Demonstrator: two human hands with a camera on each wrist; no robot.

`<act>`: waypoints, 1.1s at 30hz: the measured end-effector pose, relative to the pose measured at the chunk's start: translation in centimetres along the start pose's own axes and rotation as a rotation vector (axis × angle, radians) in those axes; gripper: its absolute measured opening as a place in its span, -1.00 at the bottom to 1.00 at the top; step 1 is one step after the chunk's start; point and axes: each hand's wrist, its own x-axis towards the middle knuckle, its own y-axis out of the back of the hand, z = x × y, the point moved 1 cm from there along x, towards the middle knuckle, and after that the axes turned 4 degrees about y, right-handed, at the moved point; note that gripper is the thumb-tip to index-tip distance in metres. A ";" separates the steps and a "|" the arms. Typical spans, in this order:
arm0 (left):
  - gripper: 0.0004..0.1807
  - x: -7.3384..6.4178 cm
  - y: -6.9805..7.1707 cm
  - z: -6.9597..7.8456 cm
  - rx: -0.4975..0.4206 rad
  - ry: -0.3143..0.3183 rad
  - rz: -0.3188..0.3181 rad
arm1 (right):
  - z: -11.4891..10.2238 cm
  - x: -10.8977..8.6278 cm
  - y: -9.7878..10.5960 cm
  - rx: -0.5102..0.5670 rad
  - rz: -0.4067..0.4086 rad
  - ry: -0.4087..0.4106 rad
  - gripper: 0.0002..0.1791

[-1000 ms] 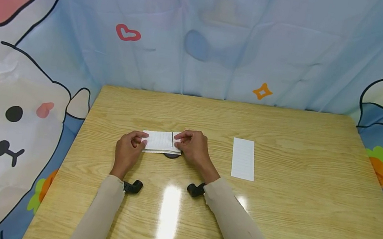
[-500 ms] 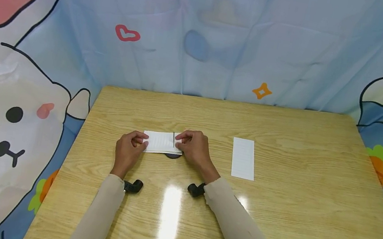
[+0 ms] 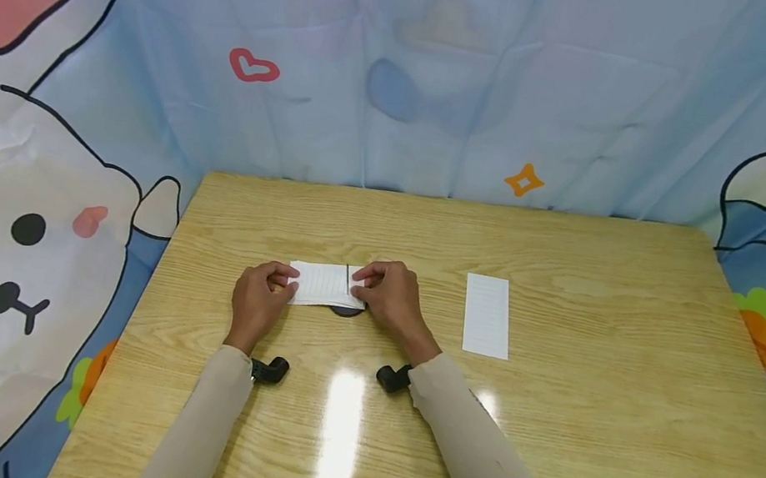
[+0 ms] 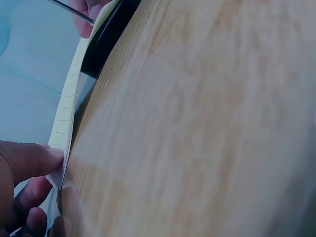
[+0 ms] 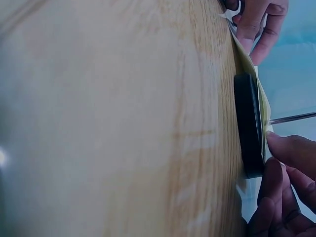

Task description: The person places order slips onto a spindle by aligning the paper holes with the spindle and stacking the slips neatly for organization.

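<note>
Lined white paper slips point(image 3: 322, 284) lie crosswise over the round black base point(image 3: 344, 312) of a bill spike. Its thin metal rod point(image 5: 294, 118) rises through the paper near the right end. My left hand point(image 3: 257, 301) pinches the left end of the slips between thumb and fingers, also seen with the thumb on top in the left wrist view. At the right end, my right hand point(image 3: 391, 300) pinches the paper beside the rod. In the right wrist view the slips bow over the black base, close to my right fingertips point(image 5: 274, 140).
Another lined slip point(image 3: 487, 316) lies flat on the wooden table point(image 3: 590, 409), to the right of my right hand. Behind the table hangs a blue cartoon-print curtain point(image 3: 449, 115). A black camera mount point(image 3: 270, 371) sits on my left wrist, another point(image 3: 393, 379) on my right.
My left hand and the slips' left end have shifted slightly to the right, and the slips' front edges sit closer together. The right hand keeps nearly the same place.
</note>
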 end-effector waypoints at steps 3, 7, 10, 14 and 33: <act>-0.89 0.0 0.0 0.1 0.012 0.006 0.004 | 0.0 0.0 0.1 -0.008 -0.005 -0.004 -0.90; -0.88 0.0 -0.2 0.2 0.026 0.018 0.007 | 0.0 0.0 0.1 -0.019 -0.006 -0.005 -0.90; -0.88 -0.1 -0.2 0.3 0.027 0.016 0.017 | 0.0 0.0 0.2 -0.028 -0.003 -0.002 -0.90; -0.87 -0.1 -0.1 0.4 0.025 0.008 0.026 | 0.2 0.0 0.2 -0.072 0.019 -0.003 -0.88; -0.86 -0.4 -0.1 0.5 0.014 0.028 0.007 | 1.1 -0.4 0.5 -0.097 0.046 0.003 -0.79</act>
